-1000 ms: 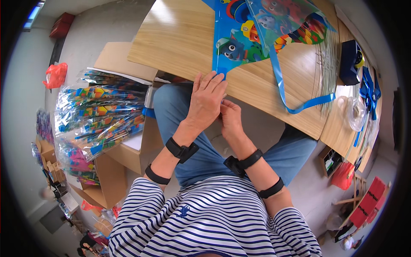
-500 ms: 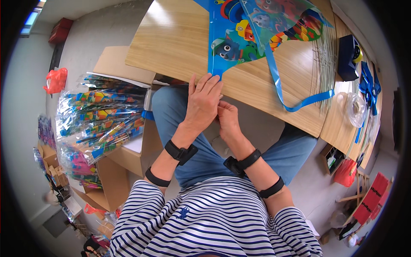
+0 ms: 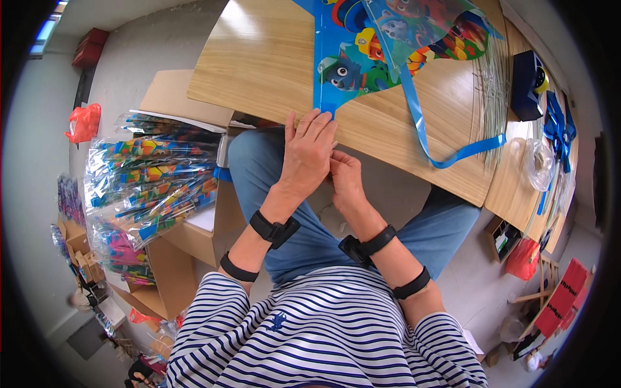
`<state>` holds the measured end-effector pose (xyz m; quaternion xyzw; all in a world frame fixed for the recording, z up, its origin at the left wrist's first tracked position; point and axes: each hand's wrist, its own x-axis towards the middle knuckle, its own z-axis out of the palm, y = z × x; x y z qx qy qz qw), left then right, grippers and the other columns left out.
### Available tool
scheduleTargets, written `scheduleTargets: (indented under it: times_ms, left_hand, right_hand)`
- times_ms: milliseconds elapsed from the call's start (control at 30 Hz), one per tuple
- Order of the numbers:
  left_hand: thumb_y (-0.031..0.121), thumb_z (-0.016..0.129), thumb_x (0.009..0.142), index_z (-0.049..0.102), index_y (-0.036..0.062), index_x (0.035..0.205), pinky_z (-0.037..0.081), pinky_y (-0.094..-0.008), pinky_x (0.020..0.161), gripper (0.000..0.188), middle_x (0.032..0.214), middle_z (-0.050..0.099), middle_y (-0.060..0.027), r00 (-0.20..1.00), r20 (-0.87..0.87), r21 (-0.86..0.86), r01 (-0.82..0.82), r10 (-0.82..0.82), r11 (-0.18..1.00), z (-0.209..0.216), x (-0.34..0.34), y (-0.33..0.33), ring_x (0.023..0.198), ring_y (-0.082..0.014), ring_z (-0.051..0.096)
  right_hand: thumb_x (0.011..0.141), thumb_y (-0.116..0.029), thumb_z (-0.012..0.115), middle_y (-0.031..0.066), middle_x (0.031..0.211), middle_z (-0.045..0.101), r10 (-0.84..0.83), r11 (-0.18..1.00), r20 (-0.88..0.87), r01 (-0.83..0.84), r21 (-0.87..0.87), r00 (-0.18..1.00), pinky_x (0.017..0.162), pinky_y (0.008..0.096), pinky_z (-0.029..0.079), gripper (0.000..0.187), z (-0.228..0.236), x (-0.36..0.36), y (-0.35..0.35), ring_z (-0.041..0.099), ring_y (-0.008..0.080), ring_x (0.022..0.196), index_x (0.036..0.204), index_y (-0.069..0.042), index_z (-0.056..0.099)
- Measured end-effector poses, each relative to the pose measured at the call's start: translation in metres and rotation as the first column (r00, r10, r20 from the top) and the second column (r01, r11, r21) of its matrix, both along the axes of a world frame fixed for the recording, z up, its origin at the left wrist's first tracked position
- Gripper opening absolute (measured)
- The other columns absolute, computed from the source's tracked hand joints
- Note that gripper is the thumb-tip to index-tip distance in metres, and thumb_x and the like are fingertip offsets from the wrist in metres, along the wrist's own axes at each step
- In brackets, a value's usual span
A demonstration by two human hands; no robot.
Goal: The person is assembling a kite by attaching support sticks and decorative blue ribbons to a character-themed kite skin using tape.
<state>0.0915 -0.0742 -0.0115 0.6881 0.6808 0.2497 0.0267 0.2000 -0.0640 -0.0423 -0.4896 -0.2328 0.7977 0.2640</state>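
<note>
A thin plastic kite [image 3: 346, 74], printed with colourful cartoon animals, lies on the wooden table [image 3: 259, 58] with its blue edge running down to the near side. My left hand [image 3: 304, 155] rests palm down at the table's front edge, fingers stretched over the kite's lower blue tip. Just to its right and slightly lower, my right hand [image 3: 347, 181] is closed in a pinch close to the left palm. Whatever lies between those fingertips is hidden. A blue ribbon tail [image 3: 417, 123] curls across the table from the kite.
Thin pale rods [image 3: 488, 97] lie at the table's right. Beyond them are a dark blue box [image 3: 525, 87], blue ribbons [image 3: 559, 129] and clear plastic [image 3: 539, 165]. Left of my knee, a cardboard box [image 3: 171, 265] holds clear-wrapped colourful packs [image 3: 155, 168].
</note>
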Motion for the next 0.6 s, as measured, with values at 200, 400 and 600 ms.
scheduleTargets:
  times_ms: [200,400,600]
  left_hand:
    - [0.010,0.067,0.080,0.062,0.0010,0.112,0.028,-0.0588,0.109,0.033,0.123,0.059,-0.0112,1.000,-0.010,0.006,0.000,0.000,1.000,-0.0006,0.0007,0.0008,0.124,-0.0289,0.050]
    - [0.008,0.066,0.083,0.064,0.0029,0.111,0.026,-0.0526,0.111,0.029,0.123,0.060,-0.0088,1.000,-0.006,-0.009,-0.020,0.020,1.000,0.0014,0.0026,0.0010,0.124,-0.0265,0.051]
    - [0.008,0.066,0.083,0.064,0.0030,0.111,0.026,-0.0530,0.112,0.028,0.122,0.060,-0.0093,1.000,-0.024,-0.001,-0.017,0.017,1.000,0.0005,0.0041,0.0023,0.123,-0.0263,0.052]
  right_hand:
    - [0.090,-0.004,0.057,0.0017,0.081,0.068,-0.014,1.000,0.007,0.014,0.013,1.000,0.060,0.0243,0.050,0.013,0.0081,0.0005,0.0014,0.063,0.0094,0.067,0.092,-0.002,0.070]
    - [0.090,-0.004,0.056,0.0016,0.082,0.067,-0.022,1.000,0.010,0.022,0.011,1.000,0.061,0.0242,0.050,0.013,0.0080,0.0006,0.0008,0.063,0.0094,0.069,0.092,-0.002,0.069]
    - [0.090,-0.003,0.056,0.0018,0.082,0.067,-0.025,1.000,0.012,0.025,0.006,1.000,0.061,0.0242,0.050,0.013,0.0042,0.0017,0.0017,0.062,0.0093,0.069,0.092,-0.002,0.069]
